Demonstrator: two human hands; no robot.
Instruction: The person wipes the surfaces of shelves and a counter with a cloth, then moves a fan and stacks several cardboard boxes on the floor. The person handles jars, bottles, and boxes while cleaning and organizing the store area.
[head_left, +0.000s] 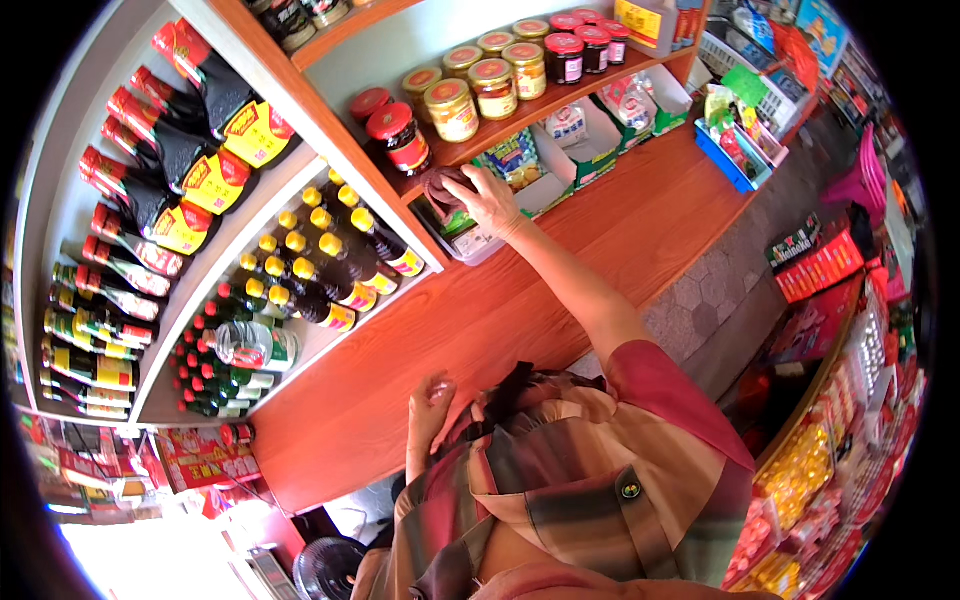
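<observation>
My right hand (487, 201) is stretched out to the wooden shelf and grips a dark brown cloth (444, 187) at the shelf's edge. Just above the cloth stands a red-lidded glass jar (398, 139), with yellow-lidded glass jars (451, 111) to its right. A clear plastic bin (474, 246) lies below the cloth, partly hidden by it. Over the near part of the reddish wooden counter (375, 367), close to my body, my left hand (431, 405) has its fingers loosely curled; whether it holds anything is not clear.
Dark bottles with yellow caps (330, 244) and a large clear bottle (251, 346) stand on the left shelves. Open boxes with packets (566, 126) line the counter's back. A blue tray (724, 157) sits at its far right end. A black fan (328, 568) is at the lower left.
</observation>
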